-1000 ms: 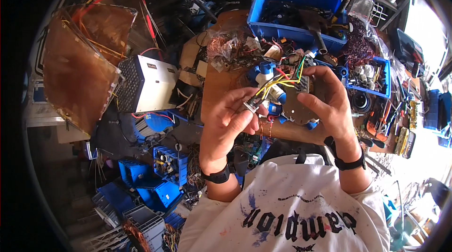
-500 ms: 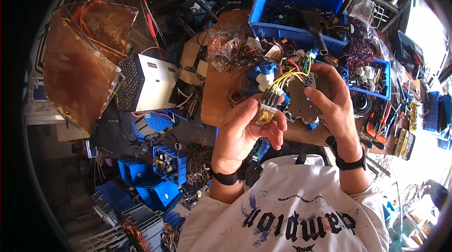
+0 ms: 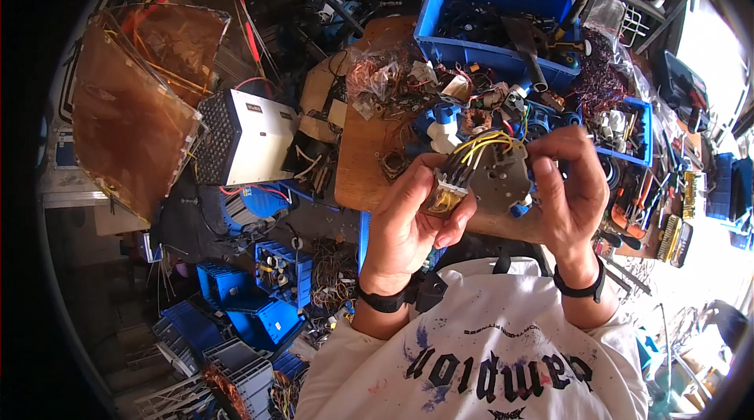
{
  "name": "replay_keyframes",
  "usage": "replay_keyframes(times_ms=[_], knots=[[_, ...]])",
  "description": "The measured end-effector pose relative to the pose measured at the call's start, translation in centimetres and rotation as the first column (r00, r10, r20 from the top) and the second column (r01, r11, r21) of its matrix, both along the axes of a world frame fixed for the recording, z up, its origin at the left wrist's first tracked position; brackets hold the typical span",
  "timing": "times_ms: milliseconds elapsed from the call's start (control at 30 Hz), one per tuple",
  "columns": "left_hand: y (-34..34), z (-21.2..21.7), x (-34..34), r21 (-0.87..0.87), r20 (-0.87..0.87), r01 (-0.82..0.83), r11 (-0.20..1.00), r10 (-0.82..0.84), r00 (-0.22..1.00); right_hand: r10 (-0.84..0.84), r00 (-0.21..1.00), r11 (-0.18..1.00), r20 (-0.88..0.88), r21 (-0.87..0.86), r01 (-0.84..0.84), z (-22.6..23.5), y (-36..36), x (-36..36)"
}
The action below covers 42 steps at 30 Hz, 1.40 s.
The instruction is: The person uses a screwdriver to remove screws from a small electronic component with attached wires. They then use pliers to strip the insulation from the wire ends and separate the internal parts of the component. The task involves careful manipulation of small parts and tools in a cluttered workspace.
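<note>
My left hand (image 3: 404, 216) is closed round a small clear-cased relay (image 3: 444, 199), its wired end tilted up and away from me. Black sleeved ends and a bundle of yellow wires (image 3: 488, 140) come out of the relay and arch to the right. My right hand (image 3: 577, 196) is raised to the right of the wires, its fingers curled and its thumb apart from the index finger; I see nothing held there. Beneath the wires, between both hands, lies a grey metal plate with holes (image 3: 503, 177).
A wooden bench (image 3: 361, 161) carries loose parts and a blue-and-white fitting (image 3: 444, 128). Behind stands a blue bin (image 3: 487, 55) of dark parts; a smaller blue tray (image 3: 646, 133) and hand tools are at right. A white metal box (image 3: 263, 137) stands left, blue crates (image 3: 259, 318) below.
My right hand has moved right and slightly down, away from the wire ends that its fingers were at. My left hand keeps the relay, turned a little, and the wires have sagged lower.
</note>
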<state>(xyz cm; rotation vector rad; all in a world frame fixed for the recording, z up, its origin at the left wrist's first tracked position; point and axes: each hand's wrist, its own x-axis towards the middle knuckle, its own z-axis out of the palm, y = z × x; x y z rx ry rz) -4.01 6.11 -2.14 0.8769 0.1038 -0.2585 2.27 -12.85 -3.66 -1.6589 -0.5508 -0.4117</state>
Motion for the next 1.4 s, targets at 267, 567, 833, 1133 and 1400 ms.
replay_keyframes(times_ms=[267,567,833,1133,1400], knots=[[-0.8,0.1,-0.1,-0.057,0.016,-0.006,0.998,0.007,1.000,0.090,0.994,0.970,-0.068,-0.218,-0.103,2.1,1.0,-1.5],[-1.7,0.6,-0.4,-0.078,-0.005,-0.007,0.997,0.007,1.000,0.401,0.745,0.903,-0.533,0.368,-0.223,3.5,1.4,-2.9],[-2.1,0.9,-0.5,-0.097,-0.040,0.018,0.995,-0.022,0.999,0.594,0.631,0.756,-0.498,0.613,-0.229,2.4,2.1,-3.3],[-2.6,1.5,-0.8,0.176,0.096,-0.043,0.984,0.026,0.995,0.650,0.607,0.664,-0.457,0.730,-0.161,2.4,2.5,-3.4],[-3.0,1.6,-1.6,0.365,0.216,-0.137,0.921,0.059,0.975,0.691,0.569,0.634,-0.446,0.751,-0.181,2.8,2.5,-3.3]])
